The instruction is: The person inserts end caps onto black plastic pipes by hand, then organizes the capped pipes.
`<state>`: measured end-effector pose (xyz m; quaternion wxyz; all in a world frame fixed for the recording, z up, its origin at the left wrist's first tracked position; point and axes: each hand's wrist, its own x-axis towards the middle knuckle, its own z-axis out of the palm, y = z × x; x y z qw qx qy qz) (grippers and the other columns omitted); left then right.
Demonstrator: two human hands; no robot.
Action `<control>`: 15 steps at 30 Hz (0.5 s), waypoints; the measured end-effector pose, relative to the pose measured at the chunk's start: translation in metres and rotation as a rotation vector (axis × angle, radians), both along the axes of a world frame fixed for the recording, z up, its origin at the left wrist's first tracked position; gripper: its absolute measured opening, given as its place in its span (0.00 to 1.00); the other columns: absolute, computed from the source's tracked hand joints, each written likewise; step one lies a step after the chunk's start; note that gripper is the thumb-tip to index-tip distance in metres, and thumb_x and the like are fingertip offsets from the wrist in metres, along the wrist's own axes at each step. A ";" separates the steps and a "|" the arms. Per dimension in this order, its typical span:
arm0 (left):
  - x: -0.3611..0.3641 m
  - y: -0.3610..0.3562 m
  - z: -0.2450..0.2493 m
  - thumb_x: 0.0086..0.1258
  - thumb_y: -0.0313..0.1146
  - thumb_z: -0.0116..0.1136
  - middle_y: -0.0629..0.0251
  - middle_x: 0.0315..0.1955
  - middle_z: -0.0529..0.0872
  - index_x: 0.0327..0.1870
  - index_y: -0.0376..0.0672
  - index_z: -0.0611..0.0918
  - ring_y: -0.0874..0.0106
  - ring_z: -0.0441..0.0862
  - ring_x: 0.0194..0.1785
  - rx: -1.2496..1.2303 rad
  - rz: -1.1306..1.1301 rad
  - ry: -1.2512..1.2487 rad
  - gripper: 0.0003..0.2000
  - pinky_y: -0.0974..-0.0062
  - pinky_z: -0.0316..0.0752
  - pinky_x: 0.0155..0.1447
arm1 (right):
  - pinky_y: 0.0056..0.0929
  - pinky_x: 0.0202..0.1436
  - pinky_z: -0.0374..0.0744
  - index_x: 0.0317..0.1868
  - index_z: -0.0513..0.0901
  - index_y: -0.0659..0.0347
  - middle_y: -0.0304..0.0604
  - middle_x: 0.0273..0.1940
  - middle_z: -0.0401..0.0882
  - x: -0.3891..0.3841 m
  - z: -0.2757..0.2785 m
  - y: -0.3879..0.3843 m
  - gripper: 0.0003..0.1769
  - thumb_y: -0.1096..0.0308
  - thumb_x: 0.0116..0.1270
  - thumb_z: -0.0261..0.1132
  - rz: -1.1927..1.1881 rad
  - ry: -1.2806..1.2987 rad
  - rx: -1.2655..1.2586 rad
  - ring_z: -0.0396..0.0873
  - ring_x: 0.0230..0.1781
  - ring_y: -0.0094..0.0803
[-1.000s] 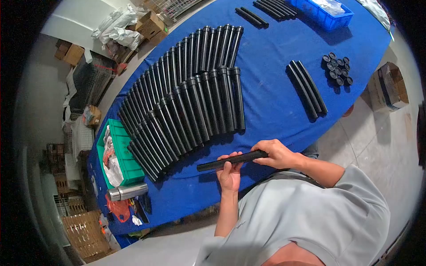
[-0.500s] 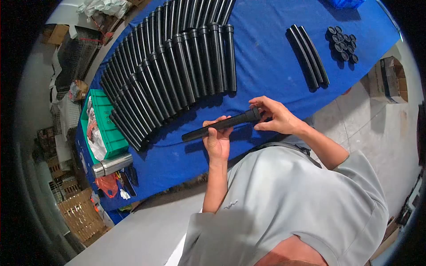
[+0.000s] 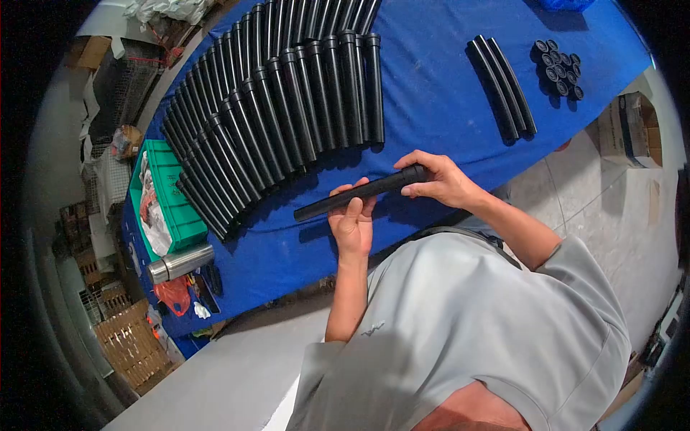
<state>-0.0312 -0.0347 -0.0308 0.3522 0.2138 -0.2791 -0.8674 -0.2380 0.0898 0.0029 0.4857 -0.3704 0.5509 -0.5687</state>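
Observation:
A black tube (image 3: 372, 189) with a wider collar at its right end is held nearly level, tilted up to the right, above the blue cloth. My left hand (image 3: 352, 219) is wrapped round its middle from below, thumb on top. The fingers and thumb of my right hand (image 3: 440, 179) pinch the collar end. Beyond the hands lie rows of capped black tubes (image 3: 302, 108). Several short black caps (image 3: 557, 68) are grouped at the upper right, with a few black tubes (image 3: 502, 90) lying to their left.
The blue cloth (image 3: 424, 86) covers the table. A green crate (image 3: 176, 194) with wrapped items stands at the left. Below it lie a steel flask (image 3: 181, 264), a red plastic bag (image 3: 172, 296) and small tools. A cardboard box (image 3: 632, 129) is on the floor at the right.
My right hand has closed in on the collar end, its fingers now around it. The tube's right end is slightly higher, and the whole view has shifted a little.

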 end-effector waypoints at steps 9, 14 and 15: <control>-0.004 0.006 0.005 0.70 0.22 0.66 0.49 0.56 0.85 0.57 0.42 0.78 0.62 0.86 0.57 -0.017 0.060 -0.070 0.16 0.66 0.89 0.57 | 0.22 0.41 0.82 0.55 0.78 0.64 0.36 0.34 0.83 0.006 -0.005 -0.004 0.18 0.72 0.69 0.73 -0.056 -0.004 -0.010 0.82 0.35 0.20; -0.002 0.006 0.002 0.71 0.25 0.66 0.50 0.56 0.85 0.59 0.42 0.78 0.61 0.85 0.58 -0.052 0.053 -0.100 0.17 0.66 0.88 0.60 | 0.23 0.43 0.82 0.57 0.78 0.64 0.38 0.40 0.84 0.002 -0.005 -0.003 0.21 0.73 0.67 0.74 -0.018 0.007 0.016 0.82 0.40 0.20; -0.002 0.006 0.003 0.71 0.24 0.66 0.50 0.56 0.85 0.59 0.42 0.78 0.61 0.85 0.58 -0.052 0.052 -0.084 0.17 0.65 0.87 0.60 | 0.23 0.43 0.82 0.58 0.78 0.64 0.40 0.42 0.84 0.002 -0.003 -0.003 0.22 0.73 0.66 0.75 -0.008 -0.005 0.034 0.82 0.42 0.20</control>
